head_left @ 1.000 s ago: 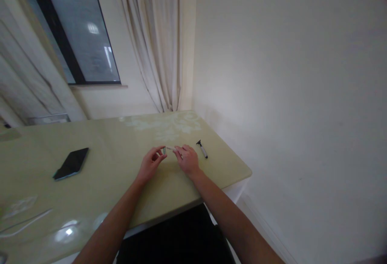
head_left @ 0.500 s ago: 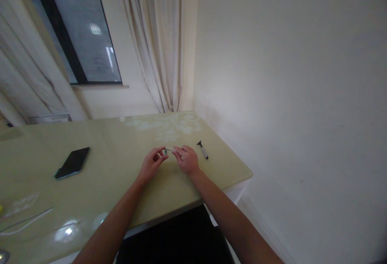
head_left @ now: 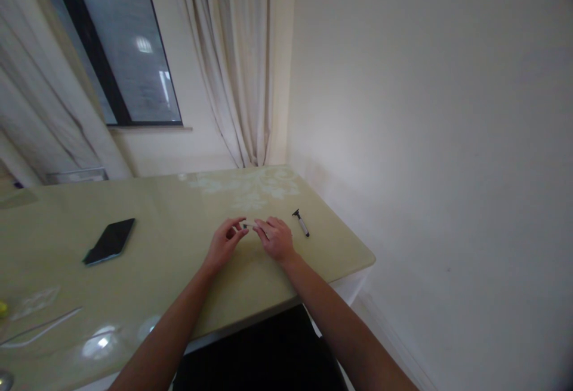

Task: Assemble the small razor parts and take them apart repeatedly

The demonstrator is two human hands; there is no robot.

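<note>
Over the table, my left hand and my right hand meet at a small, thin, pale stick-like piece with a dark end. My right fingers are closed on its pale part. The thumb and index fingertip of my left hand bracket the dark end in a pinch. The piece is too small to name, and my right fingers hide part of it. Just right of my right hand lies a razor with a black head and a grey-and-black handle.
A black phone-like slab lies on the pale green glossy table. White and dark cables and a clear plastic piece are at the left. A bare wall borders the right side; curtains hang behind.
The small piece has turned slightly between my fingers, its dark end now less upright. Both hands stay almost in place, and the razor has not moved on the table.
</note>
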